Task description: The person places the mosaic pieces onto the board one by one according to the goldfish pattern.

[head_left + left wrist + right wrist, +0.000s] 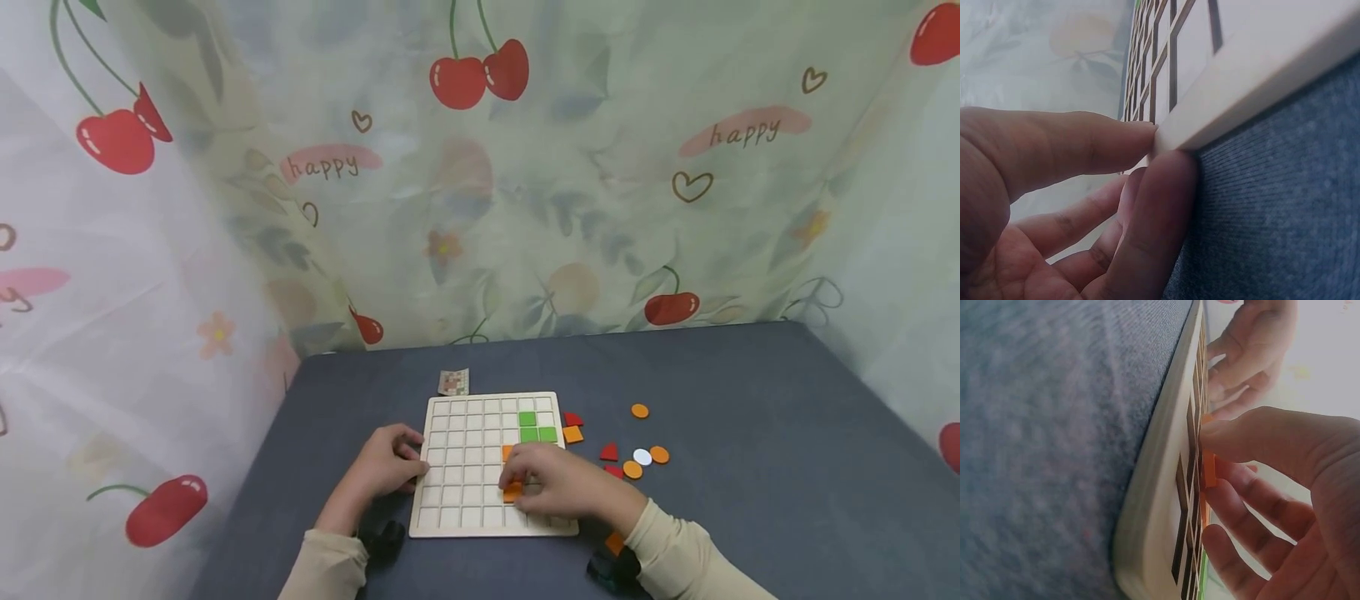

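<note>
A white grid board (459,475) with shallow square cells lies on the dark cloth. My left hand (386,461) grips its left edge; in the left wrist view the thumb and a finger (1163,206) meet at the board's rim. Over the board's right half, my right hand (562,482) pinches an orange square tile (1210,470) between thumb and fingers, right at the grid surface. Another orange tile (507,452) shows just beyond the right hand, partly covered by it. Green square tiles (528,419) sit in cells near the far right corner.
A small patterned card (453,382) lies behind the board. To the right are red pieces (609,452), orange discs (659,454), a white disc (642,457) and an orange square (572,434) near the board's edge. Another orange piece (615,543) lies by the right wrist.
</note>
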